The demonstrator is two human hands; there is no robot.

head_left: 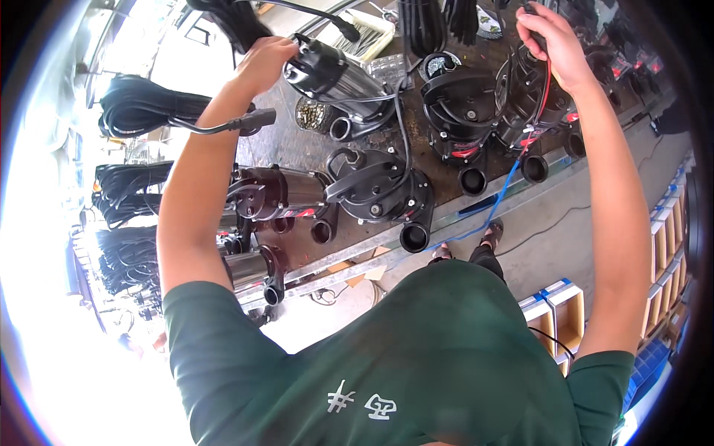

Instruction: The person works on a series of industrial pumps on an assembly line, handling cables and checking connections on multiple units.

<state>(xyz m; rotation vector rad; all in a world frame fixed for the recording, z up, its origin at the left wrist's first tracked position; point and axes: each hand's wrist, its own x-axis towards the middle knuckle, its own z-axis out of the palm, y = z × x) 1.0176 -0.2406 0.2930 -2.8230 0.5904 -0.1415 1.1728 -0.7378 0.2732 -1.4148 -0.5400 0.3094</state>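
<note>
At the upper left my left hand (264,63) is closed at the end of a black and steel submersible pump (349,85), which lies tilted on the bench. Its fingertips are partly hidden by the pump's end. My right hand (556,46), raised at the upper right, is closed round a slim black tool handle (532,30). A red cord (547,89) hangs from it and meets a blue hose (509,182) running off the bench's front edge. Below the right hand stand black pumps with curved handles, one pump (461,111) beside another (532,111).
Another pump (379,186) stands upright near the front edge, beside a lying pump (279,193). A bowl of small brass-coloured parts (312,114) and a tray of long screws (361,36) sit behind. Coiled black cables (141,108) lie left; wooden-sided boxes (569,316) stand lower right.
</note>
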